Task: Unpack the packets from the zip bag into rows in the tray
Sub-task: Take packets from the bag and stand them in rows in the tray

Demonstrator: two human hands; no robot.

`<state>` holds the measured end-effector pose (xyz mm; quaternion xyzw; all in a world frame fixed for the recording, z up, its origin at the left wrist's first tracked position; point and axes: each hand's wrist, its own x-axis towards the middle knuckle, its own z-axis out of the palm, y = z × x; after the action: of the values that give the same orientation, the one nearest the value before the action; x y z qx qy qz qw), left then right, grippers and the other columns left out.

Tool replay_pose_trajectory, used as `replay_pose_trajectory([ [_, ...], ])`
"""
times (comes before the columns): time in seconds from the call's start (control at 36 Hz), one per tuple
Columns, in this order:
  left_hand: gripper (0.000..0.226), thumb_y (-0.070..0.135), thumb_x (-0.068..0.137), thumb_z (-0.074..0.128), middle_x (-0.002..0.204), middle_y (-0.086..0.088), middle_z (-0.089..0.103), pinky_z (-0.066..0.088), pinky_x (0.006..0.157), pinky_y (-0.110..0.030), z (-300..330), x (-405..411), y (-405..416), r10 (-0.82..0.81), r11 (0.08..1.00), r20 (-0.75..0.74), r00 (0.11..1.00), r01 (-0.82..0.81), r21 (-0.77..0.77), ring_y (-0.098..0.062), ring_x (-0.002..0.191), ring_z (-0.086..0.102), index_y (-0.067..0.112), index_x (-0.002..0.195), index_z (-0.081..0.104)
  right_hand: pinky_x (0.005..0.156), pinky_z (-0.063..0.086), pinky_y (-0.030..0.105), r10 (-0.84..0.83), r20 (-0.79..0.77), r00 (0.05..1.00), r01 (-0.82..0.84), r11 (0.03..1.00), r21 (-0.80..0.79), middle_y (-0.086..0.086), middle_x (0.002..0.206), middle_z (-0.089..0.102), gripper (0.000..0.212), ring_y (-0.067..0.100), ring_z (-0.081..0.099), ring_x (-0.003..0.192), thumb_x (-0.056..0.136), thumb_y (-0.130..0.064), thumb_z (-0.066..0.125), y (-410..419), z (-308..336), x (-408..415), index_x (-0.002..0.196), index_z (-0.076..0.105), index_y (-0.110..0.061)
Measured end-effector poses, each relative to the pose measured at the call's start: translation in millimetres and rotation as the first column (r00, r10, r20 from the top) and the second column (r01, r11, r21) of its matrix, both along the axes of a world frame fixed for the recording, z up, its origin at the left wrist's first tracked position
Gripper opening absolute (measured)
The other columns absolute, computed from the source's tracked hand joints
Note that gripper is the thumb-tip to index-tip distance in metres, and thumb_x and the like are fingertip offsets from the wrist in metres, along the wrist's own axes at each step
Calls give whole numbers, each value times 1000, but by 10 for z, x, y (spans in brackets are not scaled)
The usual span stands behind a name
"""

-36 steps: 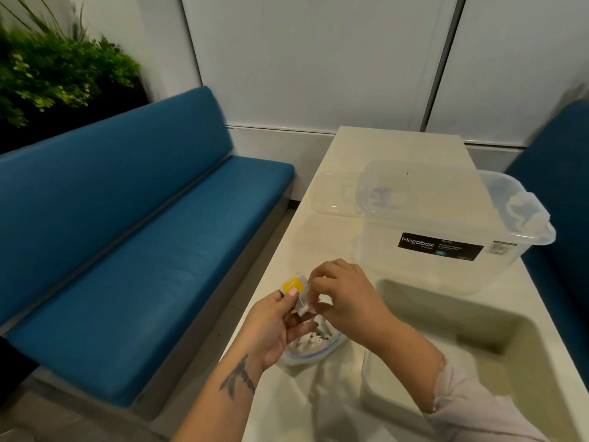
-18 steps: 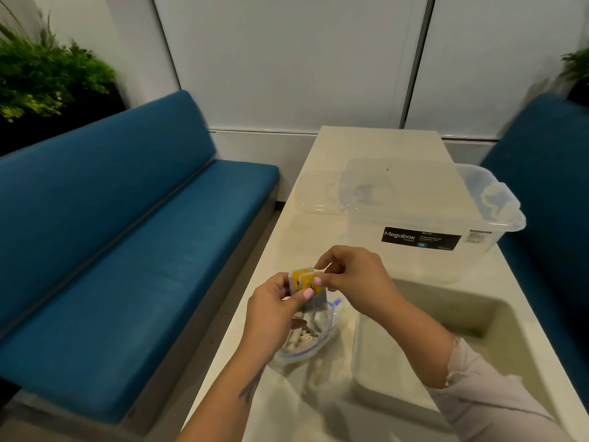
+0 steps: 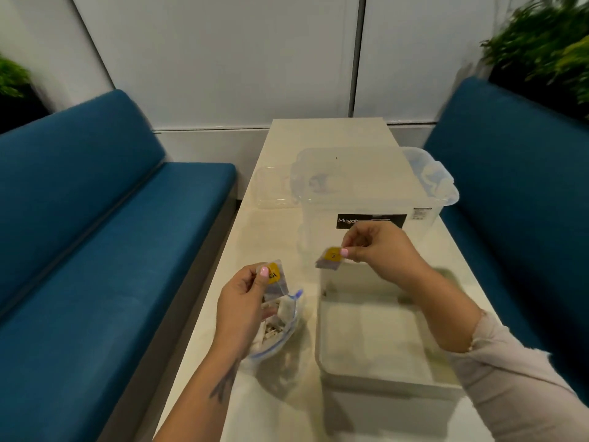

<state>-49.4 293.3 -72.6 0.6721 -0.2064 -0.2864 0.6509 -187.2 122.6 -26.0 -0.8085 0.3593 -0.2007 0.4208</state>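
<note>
Forearms reach in from the near edge, and the beige tray (image 3: 379, 374) serves as the landmark: it sits on the cream table (image 3: 280, 406) with its floor bare, so no row has been started yet. Just left of the tray lies the zip bag (image 3: 280, 330), its blue-edged mouth gaping toward the tray, probably so packets can be lifted straight across; pale packets fill it, too blurred to count. Above the bag, left of the tray's far corner, the left hand (image 3: 245, 301) pinches a yellow-labelled packet (image 3: 274, 279) between thumb and curled fingers, seemingly parked there as the next one in line. Over the tray's far left corner the right hand (image 3: 379, 247) holds a second yellow-labelled packet (image 3: 330, 258) by its top edge, thumb against fingertips, letting it hang down; that hold likely suits lowering it flat against the far wall to begin the first row. Both pinches are tight, fingers curled, nothing else in either hand. Beyond the tray stands a clear Megabox storage box (image 3: 369, 193) with a black label, partly hidden by the right hand, and a clear lid (image 3: 274, 189) lies left of the box. Blue benches (image 3: 95, 224) flank the table on both sides of the tray, with white wall panels (image 3: 223, 59) and blurred green plants (image 3: 548, 46) farthest off
</note>
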Motion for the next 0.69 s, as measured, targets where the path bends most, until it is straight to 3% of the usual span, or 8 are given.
replay_pose_trajectory([
  [0.11,17,24,94,52,88,0,70,57,67,-35,-12,-29,-1,5,1000,21,1000,-5,2,-17,82,67,18,93,67,58,37,25,-76,-215,974,49,991,-127,-10,65,56,18,10,51,66,74,-21,78,-107,-175,-58,66,63,-28],
  [0.28,17,27,93,53,95,-7,71,56,64,-29,-41,-59,17,-9,999,34,999,8,32,-29,92,66,19,94,67,66,43,24,-111,-461,881,21,981,-195,-5,86,68,9,18,61,84,80,-22,71,-138,-530,27,77,66,-28],
  [0.44,19,25,93,52,90,-9,70,56,58,-28,-44,-94,55,-19,999,11,1000,18,36,-25,81,65,13,96,67,67,38,24,-133,-545,828,-24,962,-272,1,97,68,9,23,62,90,86,-20,61,-123,-760,118,90,68,-25],
  [0.69,18,23,94,51,90,-6,71,57,68,-36,-36,-161,110,-41,998,-13,999,42,36,-23,83,68,16,93,68,73,43,27,-155,-631,760,-104,930,-353,6,101,67,20,27,62,92,90,-15,53,-145,-874,203,100,69,-22],
])
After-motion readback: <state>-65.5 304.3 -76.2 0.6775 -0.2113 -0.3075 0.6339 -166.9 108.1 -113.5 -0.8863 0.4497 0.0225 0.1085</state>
